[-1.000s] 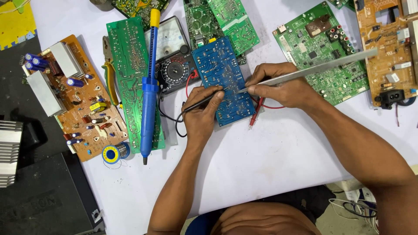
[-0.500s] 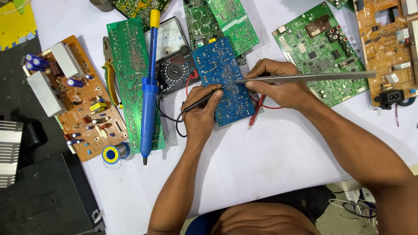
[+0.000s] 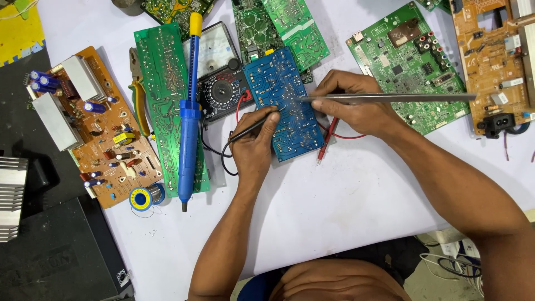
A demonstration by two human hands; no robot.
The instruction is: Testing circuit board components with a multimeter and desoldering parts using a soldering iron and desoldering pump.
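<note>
Two bare forearms reaching up from the bottom edge over a white table point(image 3: 345, 212). Left hand point(image 3: 255, 146) curled shut around a black probe point(image 3: 253, 127), pinched between thumb and fingers, tip resting on the blue circuit board point(image 3: 284, 103). Right hand point(image 3: 356, 108) just beside it, fingers pressed together on a long grey metal rod point(image 3: 390, 97), held flat, near end over the blue board's right edge, far end stretched out over the green board point(image 3: 409, 61) to the right. Blue board lying flat at the table's middle, solder side up, between both hands and touched by them. Red probe point(image 3: 326, 142) lying loose below the right hand, against the blue board's lower right edge, red lead curving off under the wrist.

Left of the hands: a blue solder sucker point(image 3: 188, 111) with a yellow cap, lying lengthwise on a long green board point(image 3: 161, 95). Small spool of solder point(image 3: 140, 198) near its tip. Yellow-handled pliers point(image 3: 137, 95) tucked at that board's left edge. Further left, a brown board point(image 3: 100, 128) with blue capacitors and metal heat sinks.

Farther up: a black dial meter point(image 3: 220, 83) touching the blue board's left edge, partly under the solder sucker. More green boards point(image 3: 284, 25) beyond. Orange-brown board point(image 3: 490, 56) at the far right corner.
</note>
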